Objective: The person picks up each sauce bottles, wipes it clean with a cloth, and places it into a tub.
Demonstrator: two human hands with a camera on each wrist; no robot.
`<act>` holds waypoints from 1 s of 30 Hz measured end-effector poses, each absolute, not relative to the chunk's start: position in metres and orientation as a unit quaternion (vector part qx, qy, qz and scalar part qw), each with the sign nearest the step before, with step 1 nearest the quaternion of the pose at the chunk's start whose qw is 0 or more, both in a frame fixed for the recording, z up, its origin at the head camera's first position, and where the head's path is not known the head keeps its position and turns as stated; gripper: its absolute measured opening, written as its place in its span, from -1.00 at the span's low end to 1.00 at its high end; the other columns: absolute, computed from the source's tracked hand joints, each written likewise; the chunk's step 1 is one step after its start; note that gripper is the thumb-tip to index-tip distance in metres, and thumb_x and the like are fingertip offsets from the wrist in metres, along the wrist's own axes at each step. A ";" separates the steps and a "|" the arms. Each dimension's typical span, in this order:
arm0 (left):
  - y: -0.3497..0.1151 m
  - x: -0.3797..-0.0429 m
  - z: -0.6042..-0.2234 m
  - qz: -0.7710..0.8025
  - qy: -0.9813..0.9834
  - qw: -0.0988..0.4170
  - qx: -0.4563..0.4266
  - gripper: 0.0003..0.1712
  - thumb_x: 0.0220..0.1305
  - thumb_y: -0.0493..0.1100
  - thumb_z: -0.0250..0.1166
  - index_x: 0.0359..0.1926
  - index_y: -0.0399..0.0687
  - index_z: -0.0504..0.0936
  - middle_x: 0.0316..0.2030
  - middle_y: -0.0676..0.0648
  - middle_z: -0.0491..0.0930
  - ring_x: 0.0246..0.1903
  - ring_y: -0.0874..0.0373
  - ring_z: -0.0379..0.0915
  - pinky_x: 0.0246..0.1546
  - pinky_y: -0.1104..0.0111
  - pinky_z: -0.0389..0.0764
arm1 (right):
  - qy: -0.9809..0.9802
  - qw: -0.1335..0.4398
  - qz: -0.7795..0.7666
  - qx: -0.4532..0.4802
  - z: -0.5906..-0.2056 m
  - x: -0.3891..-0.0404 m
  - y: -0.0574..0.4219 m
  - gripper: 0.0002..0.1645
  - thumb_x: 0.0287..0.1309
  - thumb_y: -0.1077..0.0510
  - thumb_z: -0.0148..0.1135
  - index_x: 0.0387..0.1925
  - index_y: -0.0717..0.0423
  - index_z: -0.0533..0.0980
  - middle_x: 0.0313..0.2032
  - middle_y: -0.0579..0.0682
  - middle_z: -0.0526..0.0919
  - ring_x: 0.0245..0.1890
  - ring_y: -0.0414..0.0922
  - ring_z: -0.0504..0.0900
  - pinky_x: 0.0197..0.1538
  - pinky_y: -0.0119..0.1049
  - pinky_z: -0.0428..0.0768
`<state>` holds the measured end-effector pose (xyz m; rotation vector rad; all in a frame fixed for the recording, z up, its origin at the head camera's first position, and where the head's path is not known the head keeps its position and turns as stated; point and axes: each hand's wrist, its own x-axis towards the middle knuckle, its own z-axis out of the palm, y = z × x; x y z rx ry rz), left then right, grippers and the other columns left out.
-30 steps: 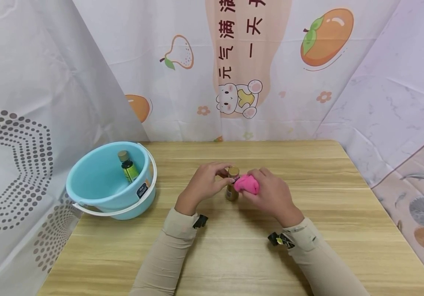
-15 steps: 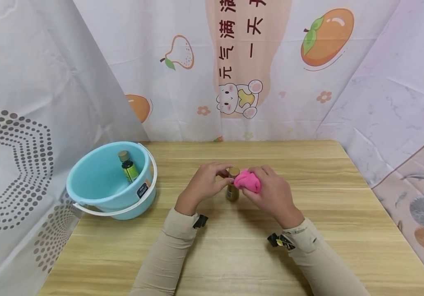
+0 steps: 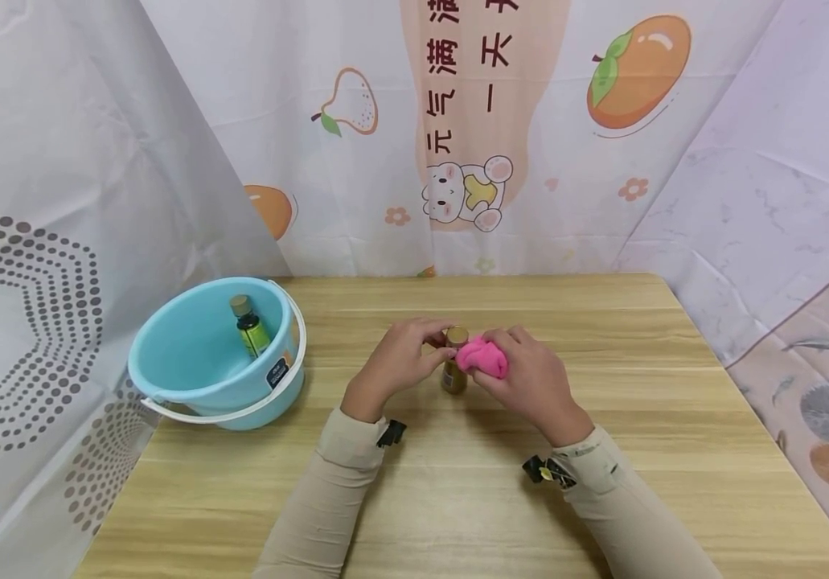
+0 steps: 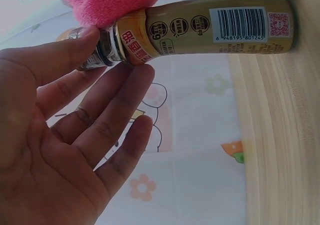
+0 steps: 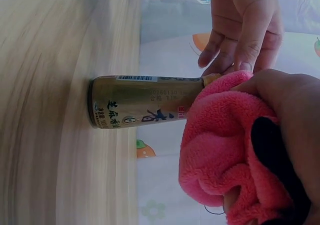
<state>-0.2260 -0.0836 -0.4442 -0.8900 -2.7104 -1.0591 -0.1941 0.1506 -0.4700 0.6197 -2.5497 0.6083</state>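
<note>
A small sesame oil bottle with a gold cap stands upright on the wooden table. Its barcode and gold label face the left wrist camera. My left hand pinches the bottle's neck between thumb and fingertips, the lower fingers spread loosely. In my right hand is a bunched pink cloth, fuzzy in texture, with a dark edge strip showing in the right wrist view. The cloth presses against the upper right side of the bottle, just below the cap, and hides part of the neck and label.
A light blue bucket with a white handle stands at the table's left. Inside leans another bottle, dark with a green label and a brownish cap. A printed curtain hangs behind the table's far edge.
The pink cloth shifts slightly up and back down against the bottle's neck as my right hand moves a little. My left hand and the bottle stay in place.
</note>
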 end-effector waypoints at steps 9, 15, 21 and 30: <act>-0.084 -0.224 -0.443 -0.333 -0.900 0.046 -0.277 -0.55 0.39 -0.12 0.40 0.27 -0.04 0.65 -0.03 0.01 0.74 -0.12 0.21 0.70 0.00 0.18 0.73 | -0.950 0.150 0.178 0.206 -0.479 -0.196 0.146 -0.39 0.00 -0.31 0.55 0.00 -0.09 0.65 -0.28 -0.02 0.63 -0.55 -0.16 0.45 -0.58 -0.36 0.39; -0.084 -0.224 -0.444 -0.339 -0.897 0.048 -0.281 -0.59 0.39 -0.12 0.40 0.22 0.01 0.67 -0.03 0.03 0.74 -0.12 0.22 0.69 0.02 0.16 0.73 | -0.956 0.122 0.177 0.197 -0.487 -0.197 0.145 -0.43 0.03 -0.31 0.51 -0.01 -0.12 0.64 -0.30 -0.05 0.61 -0.54 -0.17 0.45 -0.58 -0.34 0.38; -0.084 -0.224 -0.443 -0.330 -0.902 0.046 -0.275 -0.57 0.40 -0.08 0.40 0.24 -0.02 0.64 -0.07 0.04 0.73 -0.11 0.22 0.69 0.03 0.23 0.70 | -0.958 0.117 0.168 0.201 -0.493 -0.198 0.145 -0.43 0.04 -0.37 0.48 -0.06 -0.14 0.63 -0.23 -0.03 0.65 -0.53 -0.15 0.47 -0.57 -0.33 0.39; -0.084 -0.224 -0.442 -0.348 -0.897 0.010 -0.274 -0.59 0.45 -0.06 0.35 0.25 0.00 0.57 0.02 0.04 0.68 -0.03 0.15 0.72 0.10 0.24 0.69 | -0.965 0.082 0.151 0.197 -0.504 -0.200 0.142 -0.46 0.03 -0.41 0.47 -0.15 -0.16 0.61 -0.41 -0.12 0.51 -0.60 -0.15 0.40 -0.60 -0.31 0.31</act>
